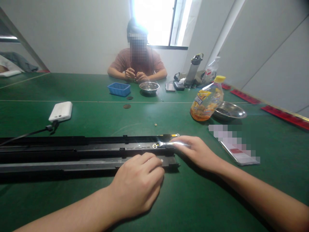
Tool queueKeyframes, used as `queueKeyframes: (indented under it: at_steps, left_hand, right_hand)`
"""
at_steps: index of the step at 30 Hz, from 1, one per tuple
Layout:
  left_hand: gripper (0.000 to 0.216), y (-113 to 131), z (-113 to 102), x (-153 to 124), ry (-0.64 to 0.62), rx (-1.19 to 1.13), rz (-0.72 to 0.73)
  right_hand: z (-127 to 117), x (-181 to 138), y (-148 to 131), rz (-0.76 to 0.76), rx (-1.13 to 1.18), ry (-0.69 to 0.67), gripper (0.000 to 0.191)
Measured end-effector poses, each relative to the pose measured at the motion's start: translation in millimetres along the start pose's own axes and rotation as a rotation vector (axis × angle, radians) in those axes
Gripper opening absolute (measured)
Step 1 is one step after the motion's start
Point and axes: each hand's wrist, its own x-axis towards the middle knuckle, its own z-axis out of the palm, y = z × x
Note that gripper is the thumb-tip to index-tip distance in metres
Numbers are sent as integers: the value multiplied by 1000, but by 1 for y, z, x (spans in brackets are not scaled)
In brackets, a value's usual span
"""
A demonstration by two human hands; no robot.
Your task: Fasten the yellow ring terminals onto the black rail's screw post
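Long black channel-shaped rails lie side by side on the green table, a far rail [101, 146] and a near rail [79, 166]. My right hand [199, 153] is closed round a silver wrench [166, 143]. The wrench's head meets a small brass-coloured fastener with a ring terminal [154, 146] in the far rail. My left hand [141, 182] curls over the right part of the near rail, its fingertips hidden behind the knuckles. A second ring terminal [177, 135] with a yellow sleeve sticks out at the far rail's right end. Beyond the rails lies a small brass-coloured nut [155, 124].
Left of the middle rests a white box [60, 111] with a black cable. Across the table a person [137, 64] sits behind a blue basket [119, 89] and a metal bowl [149, 88]. To the right stand a drink bottle [204, 103], another bowl [231, 111] and a phone-like slab [235, 146].
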Motion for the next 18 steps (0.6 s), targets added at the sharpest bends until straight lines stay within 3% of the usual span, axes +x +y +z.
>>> queueKeyframes:
  at_steps: [18]
  left_hand:
    - [14,0,1,-1,3,-10,1]
  right_hand:
    - [-1,2,-3,36,12,-25,29]
